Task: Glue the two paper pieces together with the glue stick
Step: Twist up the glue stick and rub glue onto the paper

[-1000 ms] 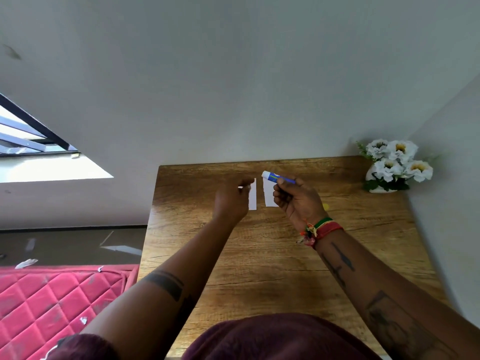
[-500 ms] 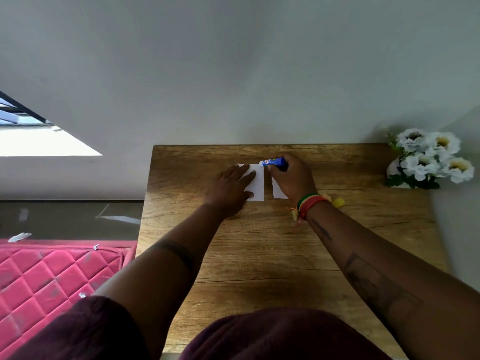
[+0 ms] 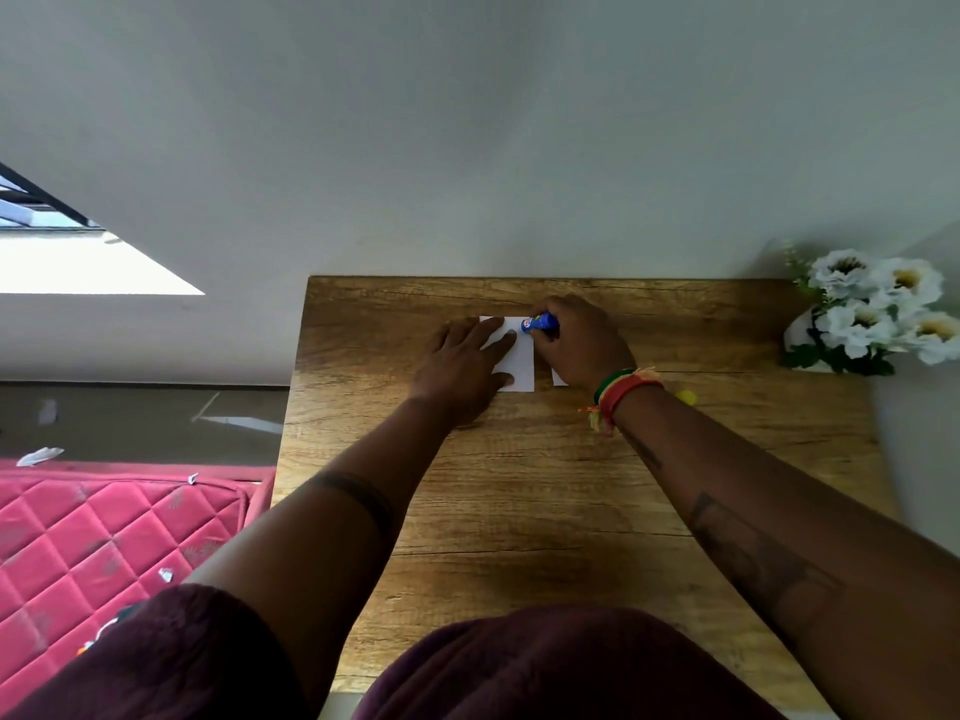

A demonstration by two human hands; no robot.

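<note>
On the wooden table (image 3: 519, 511), the left hand (image 3: 462, 368) is lying flat with straight fingers, pinning the left paper piece (image 3: 519, 363), while the right hand (image 3: 584, 345), covering most of the right paper piece (image 3: 558, 379), is gripping the glue stick (image 3: 540, 322) at the left piece's far right corner, suggesting gluing is starting and a stroke along that edge is next.
</note>
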